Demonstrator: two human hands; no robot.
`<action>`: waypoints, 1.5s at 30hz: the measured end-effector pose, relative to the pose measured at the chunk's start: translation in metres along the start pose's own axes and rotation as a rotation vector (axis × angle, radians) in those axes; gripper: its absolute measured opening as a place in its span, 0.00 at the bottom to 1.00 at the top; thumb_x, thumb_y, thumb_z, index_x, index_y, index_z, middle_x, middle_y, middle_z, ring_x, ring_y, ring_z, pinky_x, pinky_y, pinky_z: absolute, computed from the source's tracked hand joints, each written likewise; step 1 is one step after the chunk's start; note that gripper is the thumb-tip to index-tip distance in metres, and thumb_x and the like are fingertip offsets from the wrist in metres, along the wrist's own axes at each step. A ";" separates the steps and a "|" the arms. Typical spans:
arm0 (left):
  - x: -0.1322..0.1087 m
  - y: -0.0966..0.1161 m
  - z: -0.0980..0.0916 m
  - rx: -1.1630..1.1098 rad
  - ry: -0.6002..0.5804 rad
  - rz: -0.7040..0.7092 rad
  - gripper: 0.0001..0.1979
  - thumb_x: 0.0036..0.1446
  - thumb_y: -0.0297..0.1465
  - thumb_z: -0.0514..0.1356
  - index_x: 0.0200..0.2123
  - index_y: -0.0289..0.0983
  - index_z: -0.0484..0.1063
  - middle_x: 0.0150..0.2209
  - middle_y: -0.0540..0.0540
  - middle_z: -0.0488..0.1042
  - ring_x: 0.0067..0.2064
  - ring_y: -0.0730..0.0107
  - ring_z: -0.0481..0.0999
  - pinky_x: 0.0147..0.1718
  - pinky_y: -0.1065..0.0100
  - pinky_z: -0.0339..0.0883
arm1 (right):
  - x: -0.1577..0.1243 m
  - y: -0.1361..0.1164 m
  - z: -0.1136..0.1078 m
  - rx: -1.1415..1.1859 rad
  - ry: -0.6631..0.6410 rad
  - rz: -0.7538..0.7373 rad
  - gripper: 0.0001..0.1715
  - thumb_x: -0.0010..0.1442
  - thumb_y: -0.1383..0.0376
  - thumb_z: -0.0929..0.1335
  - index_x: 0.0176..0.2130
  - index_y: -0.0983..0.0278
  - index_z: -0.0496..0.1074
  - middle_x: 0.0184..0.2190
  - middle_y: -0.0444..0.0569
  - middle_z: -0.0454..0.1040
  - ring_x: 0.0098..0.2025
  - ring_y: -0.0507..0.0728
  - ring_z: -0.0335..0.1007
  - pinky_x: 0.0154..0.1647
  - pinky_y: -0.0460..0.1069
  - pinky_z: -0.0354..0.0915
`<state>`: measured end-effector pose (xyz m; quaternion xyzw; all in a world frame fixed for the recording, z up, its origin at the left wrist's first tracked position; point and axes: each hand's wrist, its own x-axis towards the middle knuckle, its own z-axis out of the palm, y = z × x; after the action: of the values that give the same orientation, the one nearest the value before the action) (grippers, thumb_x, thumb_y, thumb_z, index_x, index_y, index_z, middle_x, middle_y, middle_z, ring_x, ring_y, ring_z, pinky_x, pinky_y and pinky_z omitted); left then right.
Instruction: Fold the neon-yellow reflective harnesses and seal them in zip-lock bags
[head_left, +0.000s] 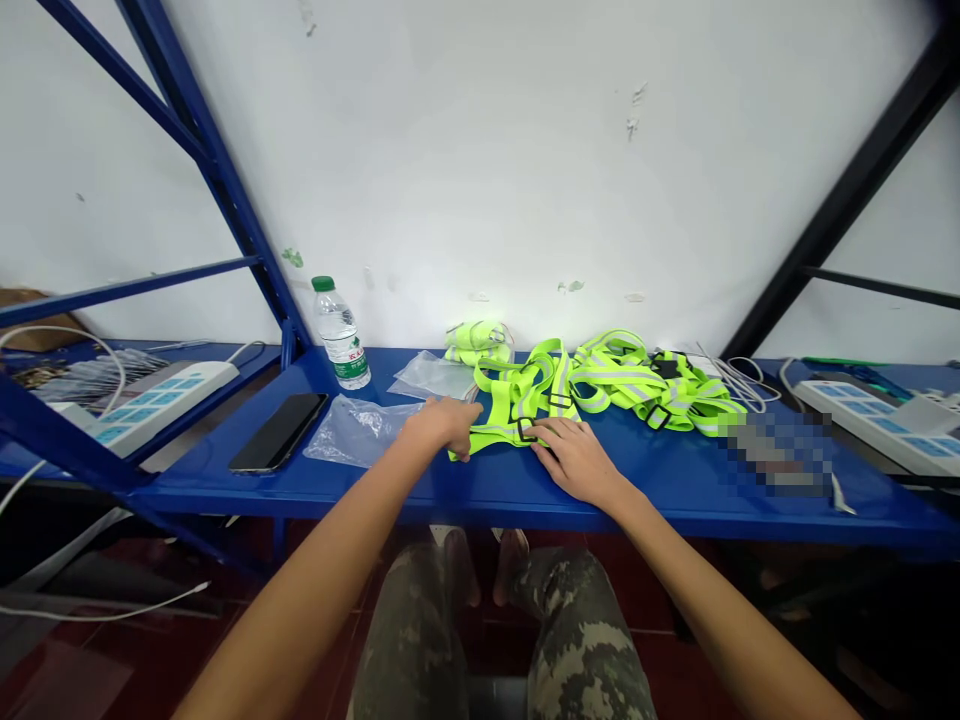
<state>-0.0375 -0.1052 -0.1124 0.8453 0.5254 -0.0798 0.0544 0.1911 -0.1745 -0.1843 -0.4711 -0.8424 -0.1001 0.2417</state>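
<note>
A neon yellow-green reflective strap (pixel 496 432) with grey stripes and a black slider buckle lies on the blue shelf in front of me. My left hand (pixel 442 425) is closed on the strap's left end, its fingers bent together. Flat over the strap's right part rests my right hand (pixel 576 460), fingers stretched out beside the buckle. Behind both hands, more loops of the same webbing (pixel 559 365) are bunched. A tangled heap of reflective straps (pixel 637 375) with black buckles lies farther right.
Clear plastic bags (pixel 356 430) lie left of my left hand, near a phone (pixel 279 432) and an upright water bottle (pixel 343 335). A rolled reflective bundle (pixel 480 342) sits by the wall. Power strips (pixel 161 400) flank the blue shelf (pixel 480 500). White cables (pixel 750 385) curl at the right.
</note>
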 end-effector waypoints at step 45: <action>0.023 0.099 0.061 -0.067 0.566 0.359 0.33 0.56 0.55 0.53 0.56 0.38 0.69 0.51 0.36 0.70 0.52 0.46 0.68 0.51 0.49 0.61 | 0.062 0.024 0.000 0.338 0.251 0.418 0.17 0.60 0.61 0.63 0.45 0.65 0.74 0.46 0.54 0.76 0.48 0.60 0.72 0.49 0.52 0.68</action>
<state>0.0567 -0.1397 -0.1760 0.9108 0.3647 0.1862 -0.0526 0.1841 -0.1157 -0.1542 -0.5713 -0.6955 0.0359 0.4343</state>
